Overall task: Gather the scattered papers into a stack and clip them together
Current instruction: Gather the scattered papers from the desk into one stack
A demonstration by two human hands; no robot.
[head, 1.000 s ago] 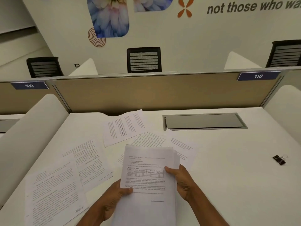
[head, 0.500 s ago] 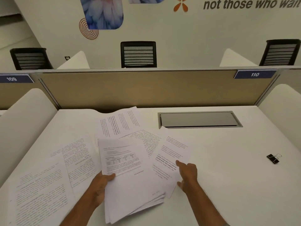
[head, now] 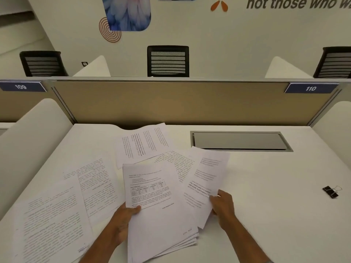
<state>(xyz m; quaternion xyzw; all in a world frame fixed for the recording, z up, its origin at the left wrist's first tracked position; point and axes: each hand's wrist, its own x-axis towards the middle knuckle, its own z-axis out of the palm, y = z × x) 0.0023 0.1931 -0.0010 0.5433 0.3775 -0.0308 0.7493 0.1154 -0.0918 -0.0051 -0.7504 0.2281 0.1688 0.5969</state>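
A 109 tag (head: 20,86) and a 110 tag (head: 311,88) mark the divider. By the white bench's (head: 266,186) near edge, the left hand (head: 123,219) grips the printed stack (head: 157,215); the right hand (head: 223,205) pinches a loose sheet (head: 207,179).

1. papers (head: 159,215): thin matt white paper, printed;
2. desk (head: 275,215): smooth white top, matt;
3. binder clip (head: 330,192): black body, wire metal handles;
4. divider panel (head: 171,103): tan, matt, cloth-like;
5. cable hatch (head: 239,141): grey metal, faint sheen
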